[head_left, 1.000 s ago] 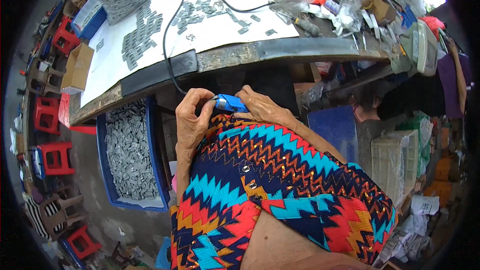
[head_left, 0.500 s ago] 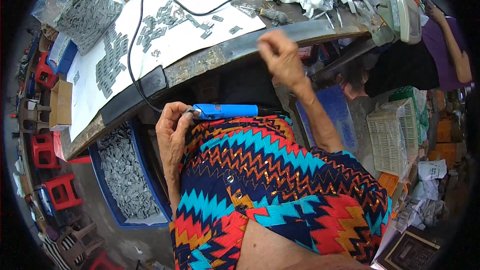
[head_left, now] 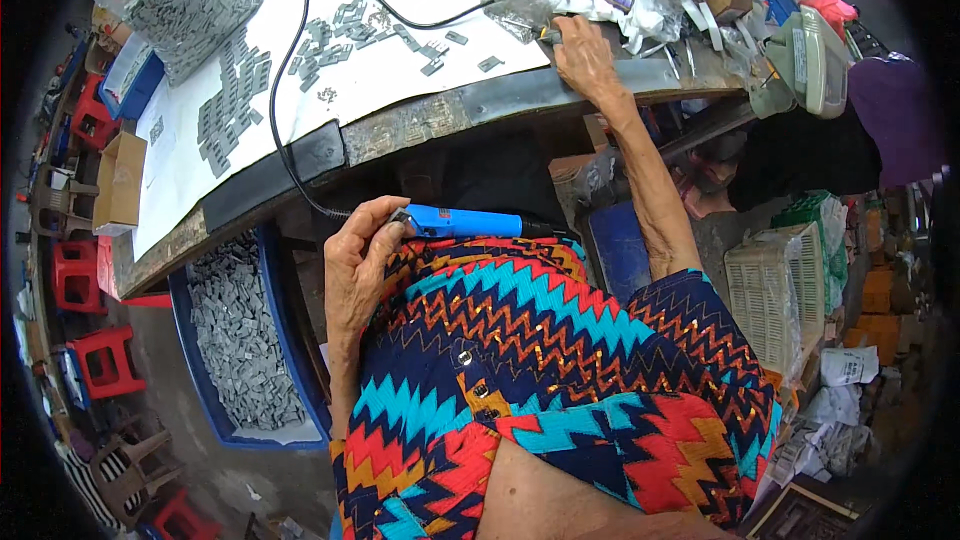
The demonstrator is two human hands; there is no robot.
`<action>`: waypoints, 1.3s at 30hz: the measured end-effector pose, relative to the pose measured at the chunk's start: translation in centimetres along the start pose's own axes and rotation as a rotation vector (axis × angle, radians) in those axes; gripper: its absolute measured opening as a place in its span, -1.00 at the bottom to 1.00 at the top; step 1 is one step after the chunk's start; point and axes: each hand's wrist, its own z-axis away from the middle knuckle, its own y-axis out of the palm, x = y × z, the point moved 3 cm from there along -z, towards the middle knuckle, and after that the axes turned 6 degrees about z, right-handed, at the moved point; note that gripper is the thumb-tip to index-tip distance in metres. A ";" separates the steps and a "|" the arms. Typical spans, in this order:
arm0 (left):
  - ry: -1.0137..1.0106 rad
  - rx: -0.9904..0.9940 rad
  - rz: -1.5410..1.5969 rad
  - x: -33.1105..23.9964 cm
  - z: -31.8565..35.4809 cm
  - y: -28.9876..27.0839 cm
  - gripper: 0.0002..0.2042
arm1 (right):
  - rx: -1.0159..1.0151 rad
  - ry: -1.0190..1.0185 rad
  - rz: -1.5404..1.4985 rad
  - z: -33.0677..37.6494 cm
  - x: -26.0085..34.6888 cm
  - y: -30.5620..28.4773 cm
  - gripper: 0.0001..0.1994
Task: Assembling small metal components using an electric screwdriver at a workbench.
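Note:
My left hand (head_left: 358,265) is over my lap, thumb and fingers pinched on a small grey part (head_left: 402,216). Just beside that part lies a blue electric screwdriver (head_left: 465,222), across my lap, its corded end near my fingers. A black cord (head_left: 272,105) runs from there up over the table. My right hand (head_left: 592,65) reaches to the table's front edge, fingers bent down and closed over a small greyish thing they mostly cover. Many flat grey parts (head_left: 228,105) lie in rows and loose groups on the white sheet (head_left: 400,90).
A clear bag of grey parts (head_left: 190,15) stands at the table's far left. Under the table is a blue bin (head_left: 325,410) full of grey parts. Plastic bags (head_left: 655,0) and tools clutter the right side. A white crate (head_left: 765,290) stands on the floor at right.
My right hand has moved forward from above the front edge down onto the table, where its fingers close over a small thing. The left hand keeps its pinch near the screwdriver.

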 end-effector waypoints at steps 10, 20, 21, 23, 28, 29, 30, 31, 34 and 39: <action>-0.036 -0.048 0.134 0.2 0.2 -1.4 -0.80 | -0.238 -0.288 0.063 0.9 2.8 -3.8 -0.75; 0.094 -0.271 0.372 1.7 -1.1 -3.4 -0.81 | 0.623 0.146 -1.299 6.7 15.8 -6.6 -0.65; 0.090 -0.281 0.378 1.8 -1.1 -3.6 -0.81 | 0.650 0.195 -1.332 7.2 16.6 -7.1 -0.67; 0.106 -0.303 0.355 1.9 -1.3 -3.7 -0.80 | 0.685 0.281 -1.348 7.9 17.8 -8.3 -0.70; 0.065 -0.274 0.348 2.4 -1.2 -3.7 -0.78 | 0.440 0.031 -0.994 9.5 19.1 -9.6 -0.73; 0.065 -0.267 0.343 2.5 -1.2 -3.5 -0.78 | 0.417 0.001 -0.988 9.8 19.2 -9.7 -0.74; 0.065 -0.263 0.335 2.5 -1.2 -3.4 -0.78 | 0.396 -0.031 -0.984 9.9 19.3 -9.7 -0.75; 0.064 -0.265 0.333 2.5 -1.1 -3.3 -0.78 | 0.396 -0.031 -0.987 10.0 19.3 -9.8 -0.75; 0.093 -0.251 0.334 2.7 -1.1 -3.0 -0.81 | 0.497 0.029 -1.015 10.2 19.1 -9.6 -0.76; 0.085 -0.267 0.309 2.9 -1.0 -2.7 -0.82 | 0.506 0.001 -1.004 10.3 19.0 -9.3 -0.75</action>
